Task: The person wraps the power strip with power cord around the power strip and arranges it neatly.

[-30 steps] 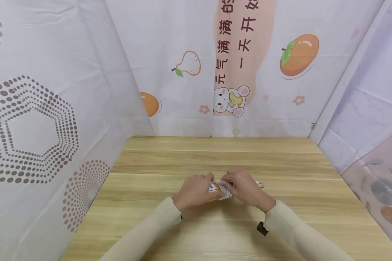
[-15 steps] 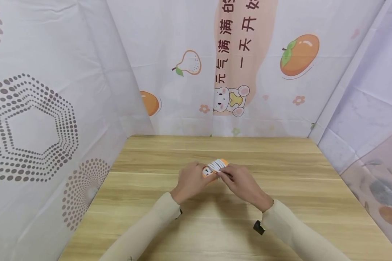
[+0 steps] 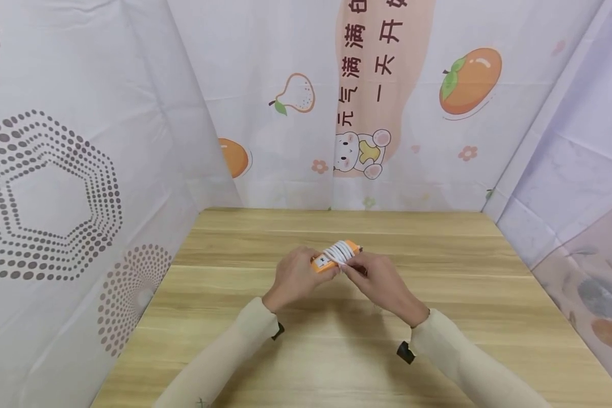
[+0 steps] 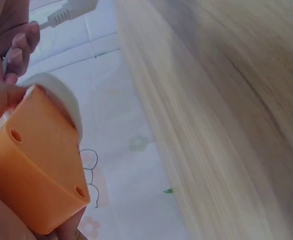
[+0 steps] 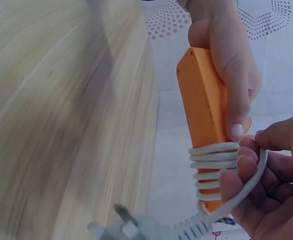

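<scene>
An orange power strip (image 5: 199, 95) with a white socket face (image 3: 322, 262) is held above the table, tilted with its far end toward the back right. My left hand (image 3: 294, 276) grips its near end, thumb along the side. White cord (image 5: 214, 164) is wound in several turns round the far half. My right hand (image 3: 382, 283) pinches the free length of this cord between thumb and fingers, right beside the coils. From that hand the cord runs to a pale plug (image 5: 136, 227) with metal prongs, which hangs loose; it also shows at the top of the left wrist view.
The wood-grain table (image 3: 224, 238) lies beneath both hands. A printed white curtain (image 3: 265, 136) closes off its back edge, and further curtains hang along the left and right sides. Dark bands (image 3: 406, 352) show at both cuffs.
Both hands have raised the power strip and moved it away toward the back. Its far end has swung up to the back right, bringing the wound cord into fuller view.
</scene>
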Tool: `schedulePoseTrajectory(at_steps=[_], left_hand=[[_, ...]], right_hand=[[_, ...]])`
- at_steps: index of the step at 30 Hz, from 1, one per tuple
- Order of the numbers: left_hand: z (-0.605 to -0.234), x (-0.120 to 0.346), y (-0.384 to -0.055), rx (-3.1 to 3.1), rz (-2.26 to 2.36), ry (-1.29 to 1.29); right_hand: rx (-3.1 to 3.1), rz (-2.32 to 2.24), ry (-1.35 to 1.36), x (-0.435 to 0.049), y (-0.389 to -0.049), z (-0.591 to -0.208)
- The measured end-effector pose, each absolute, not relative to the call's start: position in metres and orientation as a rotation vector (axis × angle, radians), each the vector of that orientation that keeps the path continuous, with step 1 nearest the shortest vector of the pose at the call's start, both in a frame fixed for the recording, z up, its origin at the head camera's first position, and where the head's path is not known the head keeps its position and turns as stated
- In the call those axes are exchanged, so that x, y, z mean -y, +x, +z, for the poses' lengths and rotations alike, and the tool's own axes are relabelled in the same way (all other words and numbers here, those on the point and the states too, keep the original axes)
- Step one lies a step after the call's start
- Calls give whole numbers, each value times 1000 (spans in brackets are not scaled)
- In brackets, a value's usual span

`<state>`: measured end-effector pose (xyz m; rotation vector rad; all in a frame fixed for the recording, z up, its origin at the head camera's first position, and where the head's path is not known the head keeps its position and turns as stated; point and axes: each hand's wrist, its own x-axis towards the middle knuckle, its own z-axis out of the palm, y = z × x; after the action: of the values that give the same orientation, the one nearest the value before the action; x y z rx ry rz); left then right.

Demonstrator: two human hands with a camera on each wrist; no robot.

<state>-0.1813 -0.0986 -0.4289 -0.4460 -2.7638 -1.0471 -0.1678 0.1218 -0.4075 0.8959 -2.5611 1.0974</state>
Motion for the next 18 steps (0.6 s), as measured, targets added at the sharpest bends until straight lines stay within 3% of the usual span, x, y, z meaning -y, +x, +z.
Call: schedulePoseTrajectory(at_steps=[8,18], left_hand=[[-425,102,-185,2720,-1248,-350],[-425,108,-188,2638,-1831,-362]], right_hand=[[2569,1191,959,-124,-167,-419],[2574,1239,1021,-123,-171,-426]])
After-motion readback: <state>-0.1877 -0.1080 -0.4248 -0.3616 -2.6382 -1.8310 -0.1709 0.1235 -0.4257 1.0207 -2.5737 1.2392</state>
